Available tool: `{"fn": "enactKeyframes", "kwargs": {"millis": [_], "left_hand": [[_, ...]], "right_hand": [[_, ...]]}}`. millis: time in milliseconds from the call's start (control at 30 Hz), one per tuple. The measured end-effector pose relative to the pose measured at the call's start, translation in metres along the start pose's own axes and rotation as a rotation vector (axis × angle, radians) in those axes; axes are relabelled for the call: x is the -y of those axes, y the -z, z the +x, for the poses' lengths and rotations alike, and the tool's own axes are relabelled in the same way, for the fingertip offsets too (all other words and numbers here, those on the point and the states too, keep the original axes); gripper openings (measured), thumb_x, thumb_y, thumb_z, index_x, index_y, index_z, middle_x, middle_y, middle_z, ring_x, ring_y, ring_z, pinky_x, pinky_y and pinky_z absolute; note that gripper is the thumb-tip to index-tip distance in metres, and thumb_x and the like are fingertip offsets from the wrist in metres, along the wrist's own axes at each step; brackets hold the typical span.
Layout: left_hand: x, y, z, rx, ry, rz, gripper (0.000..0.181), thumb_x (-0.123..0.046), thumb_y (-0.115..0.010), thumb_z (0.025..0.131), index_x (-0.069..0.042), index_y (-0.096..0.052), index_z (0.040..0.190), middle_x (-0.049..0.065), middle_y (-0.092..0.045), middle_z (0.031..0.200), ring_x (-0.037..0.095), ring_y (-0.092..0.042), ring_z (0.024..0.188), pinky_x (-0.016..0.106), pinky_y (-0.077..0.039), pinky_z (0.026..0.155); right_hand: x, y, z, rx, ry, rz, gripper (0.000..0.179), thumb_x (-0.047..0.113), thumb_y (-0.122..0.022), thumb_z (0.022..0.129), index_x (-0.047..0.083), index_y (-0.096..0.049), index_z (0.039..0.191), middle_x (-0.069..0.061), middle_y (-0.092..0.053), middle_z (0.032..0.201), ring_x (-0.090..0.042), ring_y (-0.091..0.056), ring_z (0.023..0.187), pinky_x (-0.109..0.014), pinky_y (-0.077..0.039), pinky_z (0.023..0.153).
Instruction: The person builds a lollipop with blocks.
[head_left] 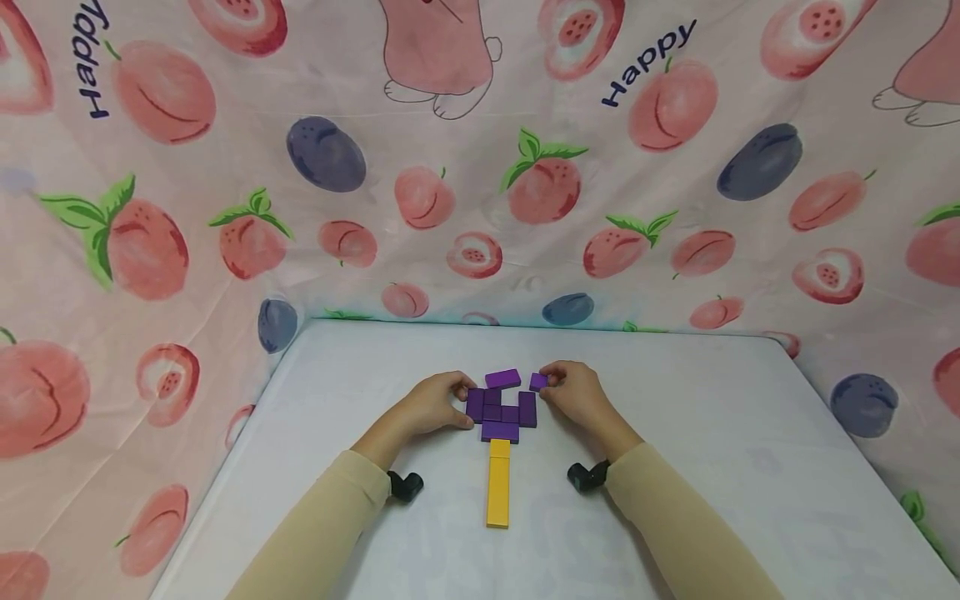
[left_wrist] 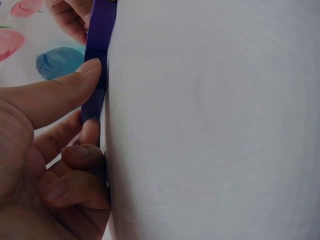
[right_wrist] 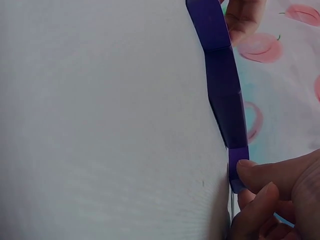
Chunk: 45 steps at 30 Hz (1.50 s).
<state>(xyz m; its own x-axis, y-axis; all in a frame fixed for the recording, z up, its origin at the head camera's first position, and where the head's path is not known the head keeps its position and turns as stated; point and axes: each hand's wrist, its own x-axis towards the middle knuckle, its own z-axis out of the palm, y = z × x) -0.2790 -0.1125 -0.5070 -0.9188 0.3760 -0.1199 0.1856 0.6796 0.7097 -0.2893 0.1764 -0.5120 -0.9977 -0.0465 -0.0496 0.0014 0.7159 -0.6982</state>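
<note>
Flat purple blocks lie close together on the white table in the head view, with a gap in their middle. My left hand (head_left: 435, 403) holds the upright purple block (head_left: 475, 406) on the left side, thumb at its near end and fingers at its far end. In the left wrist view the thumb (left_wrist: 82, 82) lies against purple. My right hand (head_left: 576, 392) pinches a small purple block (head_left: 537, 382) at the upper right, also seen in the right wrist view (right_wrist: 238, 162). A tilted purple block (head_left: 502, 379) lies at the top. Yellow blocks (head_left: 498, 492) run down below the purple ones.
The white tabletop (head_left: 720, 467) stretches to both sides of the blocks. A fruit-print cloth (head_left: 465, 167) hangs behind the table and along its sides. Dark wrist-worn devices (head_left: 407, 486) stick out beside both sleeves.
</note>
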Motion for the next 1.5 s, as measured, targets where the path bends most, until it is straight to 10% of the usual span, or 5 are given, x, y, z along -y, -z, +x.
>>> {"fn": "enactKeyframes", "kwargs": {"millis": [1500], "left_hand": [[-0.004, 0.001, -0.001, -0.002, 0.014, 0.005, 0.057, -0.018, -0.098, 0.076, -0.019, -0.071, 0.126, -0.002, -0.066, 0.105, 0.021, -0.058, 0.105, 0.046, -0.047, 0.107]], "right_hand": [[0.01, 0.007, -0.012, 0.02, -0.017, 0.062, 0.03, 0.009, -0.077, 0.096, 0.009, -0.075, 0.126, -0.009, -0.067, 0.104, -0.018, -0.057, 0.073, -0.028, -0.051, 0.059]]}}
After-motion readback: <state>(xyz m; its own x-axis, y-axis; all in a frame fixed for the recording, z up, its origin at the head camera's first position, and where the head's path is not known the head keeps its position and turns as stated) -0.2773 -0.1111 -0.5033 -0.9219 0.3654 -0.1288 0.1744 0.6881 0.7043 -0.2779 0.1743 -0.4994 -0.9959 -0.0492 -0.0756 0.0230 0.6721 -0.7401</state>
